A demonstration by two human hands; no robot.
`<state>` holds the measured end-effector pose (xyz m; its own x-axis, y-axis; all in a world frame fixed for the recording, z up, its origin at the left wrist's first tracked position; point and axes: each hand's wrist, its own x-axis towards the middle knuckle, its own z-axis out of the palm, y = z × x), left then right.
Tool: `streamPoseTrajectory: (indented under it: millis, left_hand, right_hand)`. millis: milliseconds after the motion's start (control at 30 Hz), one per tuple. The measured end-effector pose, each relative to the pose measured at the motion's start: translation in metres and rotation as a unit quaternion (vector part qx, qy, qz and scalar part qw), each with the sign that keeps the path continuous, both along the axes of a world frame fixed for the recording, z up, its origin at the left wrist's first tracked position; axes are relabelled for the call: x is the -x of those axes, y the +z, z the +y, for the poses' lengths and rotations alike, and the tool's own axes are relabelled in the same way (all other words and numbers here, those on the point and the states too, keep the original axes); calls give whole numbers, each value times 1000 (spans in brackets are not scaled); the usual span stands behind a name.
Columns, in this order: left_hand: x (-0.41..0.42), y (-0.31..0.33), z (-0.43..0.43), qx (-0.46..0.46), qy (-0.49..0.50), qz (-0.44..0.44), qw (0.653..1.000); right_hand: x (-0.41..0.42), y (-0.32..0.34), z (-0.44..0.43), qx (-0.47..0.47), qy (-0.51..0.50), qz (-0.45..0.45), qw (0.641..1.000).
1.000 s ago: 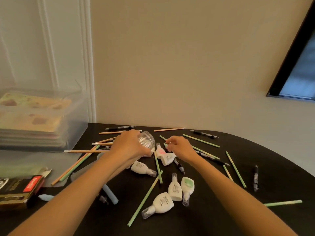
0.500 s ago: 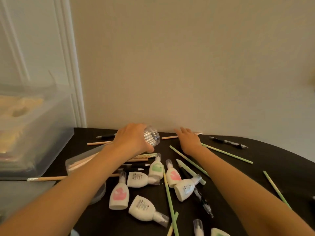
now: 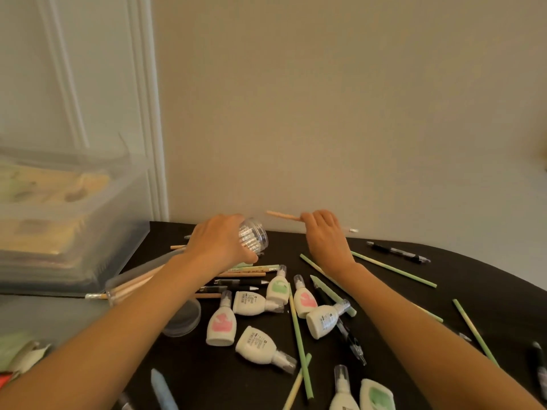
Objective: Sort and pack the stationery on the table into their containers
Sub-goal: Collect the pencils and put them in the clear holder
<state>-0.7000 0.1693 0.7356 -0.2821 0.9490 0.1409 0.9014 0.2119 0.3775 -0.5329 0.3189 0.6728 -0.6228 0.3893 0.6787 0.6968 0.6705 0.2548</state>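
My left hand [image 3: 218, 244] grips a clear round plastic jar [image 3: 254, 237], held tilted above the back of the black table [image 3: 488, 294]. My right hand [image 3: 325, 235] is closed on a tan wooden pencil [image 3: 282, 215], lifted off the table near the wall; its metal end pokes out to the right of the hand. Several white correction-fluid bottles [image 3: 254, 303] with pink or green labels lie scattered in front of my hands. Green pencils [image 3: 299, 329] and black pens [image 3: 398, 253] are strewn among them.
A large translucent storage bin [image 3: 77, 232] with flat items inside stands at the left. A clear tube container [image 3: 130, 281] holding tan pencils lies under my left forearm, with a round clear lid [image 3: 185, 319] beside it. A pale blue crayon [image 3: 161, 389] lies at the bottom.
My right hand reached to the far edge, closed on the tan pencil and lifted it off the table. My left hand kept holding the jar. The camera moved closer and tilted.
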Motion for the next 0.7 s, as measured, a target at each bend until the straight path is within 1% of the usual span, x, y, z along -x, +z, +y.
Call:
streamPoseTrajectory:
  millis: [67,133,233,367,533,700]
  left_hand:
    - [-1,4,-15,-13,9,-16,1000]
    - [-7,10,-35,-34,16,-29,999]
    - [-15,16,-60,-49,19,-45,998]
    - [-20,18,-100,-55,21,-83,995]
    - [-20,21,-141,-22,3,-67,997]
    - [-24,23,-168,-15,-42,-75,996]
  right_hand:
    - [-2,7,-16,-21,51,19,998]
    - [-5,17,-39,-46,91,14,995]
    - [-5,28,-70,-78,133,25,988]
    - [-10,42,-115,-126,139,48,981]
    - [-9,56,-155,-119,106,20,987]
    - [11,52,-193,-143,171,-27,974]
